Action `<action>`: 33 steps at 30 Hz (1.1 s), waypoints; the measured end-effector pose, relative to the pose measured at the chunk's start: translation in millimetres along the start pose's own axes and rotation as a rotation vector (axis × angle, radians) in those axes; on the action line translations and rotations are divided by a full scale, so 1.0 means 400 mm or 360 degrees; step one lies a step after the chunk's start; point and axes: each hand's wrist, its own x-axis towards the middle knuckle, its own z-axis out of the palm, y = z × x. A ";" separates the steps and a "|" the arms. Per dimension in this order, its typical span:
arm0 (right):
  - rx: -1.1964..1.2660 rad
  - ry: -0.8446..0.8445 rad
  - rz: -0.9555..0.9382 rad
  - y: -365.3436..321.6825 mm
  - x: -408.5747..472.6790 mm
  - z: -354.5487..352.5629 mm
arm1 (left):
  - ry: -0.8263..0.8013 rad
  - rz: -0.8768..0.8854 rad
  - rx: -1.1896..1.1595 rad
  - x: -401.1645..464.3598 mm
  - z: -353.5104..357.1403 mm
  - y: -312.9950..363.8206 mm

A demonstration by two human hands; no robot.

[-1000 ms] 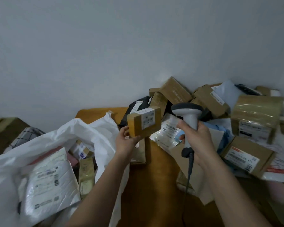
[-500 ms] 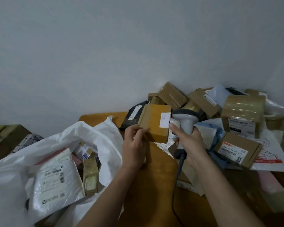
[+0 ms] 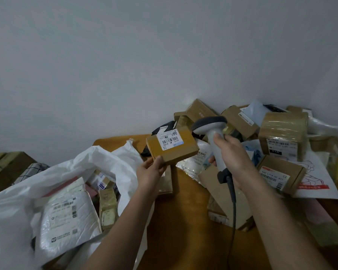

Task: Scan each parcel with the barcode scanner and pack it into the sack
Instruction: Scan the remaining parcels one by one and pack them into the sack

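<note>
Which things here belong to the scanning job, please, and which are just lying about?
In use: small box in left hand; barcode scanner in right hand; white sack; parcel pile.

Lying about: checked cloth, dark box far left.

A: Where did the camera sit?
B: On the head, close above the table [image 3: 185, 215], facing forward and down; wall [image 3: 125, 65] toward 12 o'clock.
A: Any second view?
B: None, so nothing was shared.
</note>
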 end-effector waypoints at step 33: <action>-0.0274 -0.0396 -0.0085 -0.077 -0.078 0.113 | 0.1792 0.0158 0.0026 0.004 -0.263 0.099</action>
